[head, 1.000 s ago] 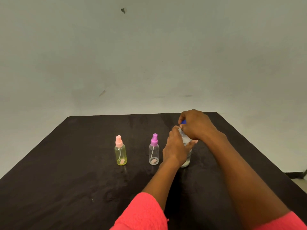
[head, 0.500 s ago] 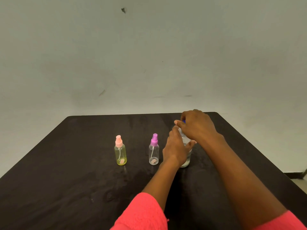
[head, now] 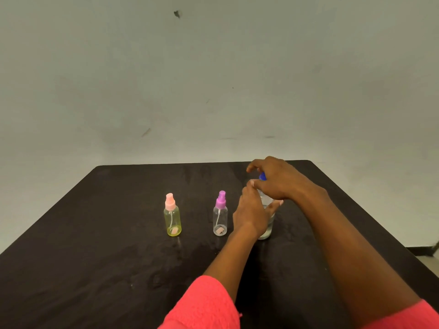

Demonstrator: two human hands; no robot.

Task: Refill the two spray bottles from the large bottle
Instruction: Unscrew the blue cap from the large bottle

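Judging by the caps, I put us at the very start: the large bottle (head: 267,231) stands upright toward 1 o'clock on the table (head: 95,257), blue cap (head: 262,177) seemingly on, my left hand (head: 251,214) wrapped round its body. My right hand (head: 278,184) arches over the cap, fingers curled; whether they pinch it I cannot tell. At its 9 o'clock stand the purple-topped spray bottle (head: 220,217), just beside my left hand, then the pink-topped spray bottle (head: 172,219), both capped, nearly empty. Open tabletop lies toward 6 and 8 o'clock; the edge runs nearer at 3 o'clock.
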